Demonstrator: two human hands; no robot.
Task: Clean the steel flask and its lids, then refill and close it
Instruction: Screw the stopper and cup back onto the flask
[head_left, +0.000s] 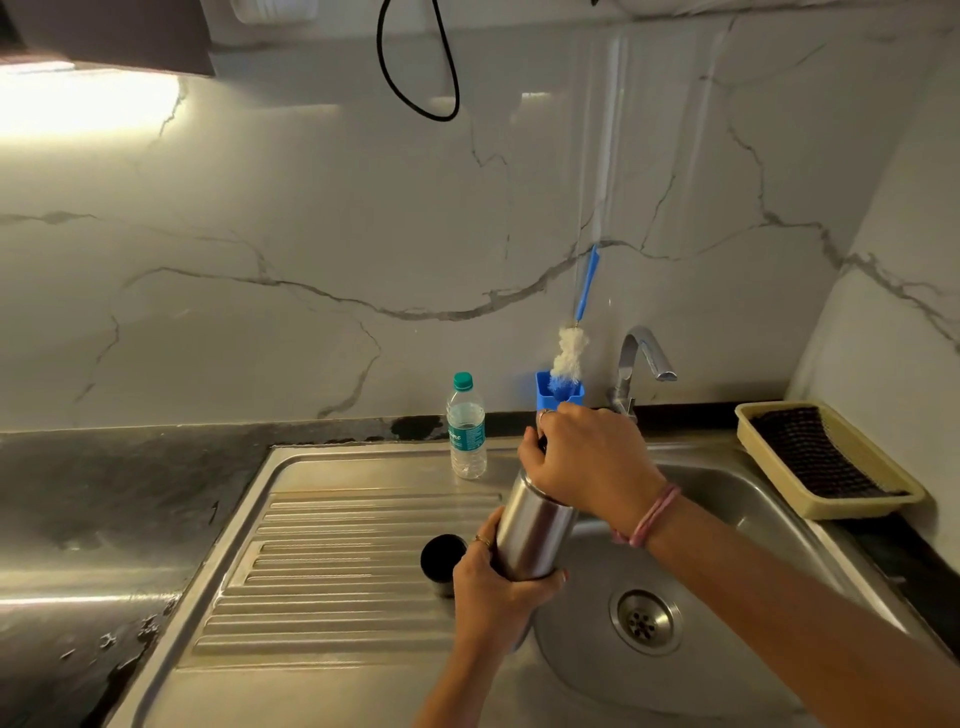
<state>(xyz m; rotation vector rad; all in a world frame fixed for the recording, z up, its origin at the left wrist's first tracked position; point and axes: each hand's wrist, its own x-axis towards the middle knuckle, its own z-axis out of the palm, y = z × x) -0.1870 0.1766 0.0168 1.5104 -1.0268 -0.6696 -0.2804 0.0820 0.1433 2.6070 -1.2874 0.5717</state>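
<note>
Steel is what both hands hold: the flask (535, 530) is tilted over the edge between the ribbed drainboard (337, 561) and the sink (737, 499) basin, its top leaning away toward the wall. The left hand (493, 592) wraps the lower body from below. The right hand (587, 457) curls over the top end, covering it, so whether the inner lid is on cannot be told; it looks like a twisting grip. A dark cup-like lid (442, 558) stands on the drainboard just beside the left hand. A water bottle (466, 431) stands near the back, and a bottle brush (570, 353) rests in a blue holder (545, 397) beside the tap (641, 358). To do the unscrewing well, the left hand should clamp the smooth body firmly while the right turns, keeping the flask over the basin so any spill drains away
</note>
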